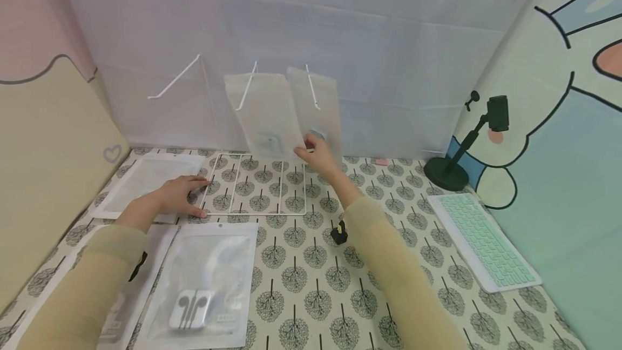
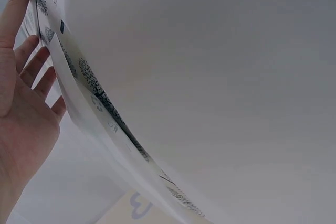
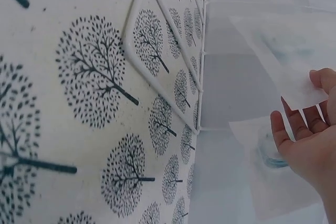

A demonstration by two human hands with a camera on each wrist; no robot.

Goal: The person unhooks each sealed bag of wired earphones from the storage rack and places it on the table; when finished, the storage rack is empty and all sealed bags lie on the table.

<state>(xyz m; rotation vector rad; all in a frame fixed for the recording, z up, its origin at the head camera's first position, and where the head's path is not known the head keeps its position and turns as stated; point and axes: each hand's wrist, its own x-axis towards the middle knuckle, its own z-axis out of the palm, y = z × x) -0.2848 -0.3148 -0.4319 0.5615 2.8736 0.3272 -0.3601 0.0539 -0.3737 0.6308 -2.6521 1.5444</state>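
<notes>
Two white zip pouches hang from the wire hooks of a white wire rack (image 1: 305, 193), each with a bluish item showing through. My right hand (image 1: 320, 156) pinches the lower right corner of the left hanging pouch (image 1: 264, 107) between thumb and fingers. Behind that hand hangs the right pouch (image 1: 316, 96). My left hand (image 1: 181, 196) lies low with fingers and thumb extended at the left side of the rack's base; whether it presses the wire I cannot tell. In the right wrist view the held pouch (image 3: 294, 61) tilts outward at its corner.
At left lie flat pouches, one clear with white earphones (image 1: 190, 309), another (image 1: 150, 177) beyond my left hand. The rack's left hook (image 1: 175, 77) bears nothing. A small black object (image 1: 339, 233) sits near my right forearm. To the right are a phone stand (image 1: 447, 172) and a mint keyboard (image 1: 486, 239).
</notes>
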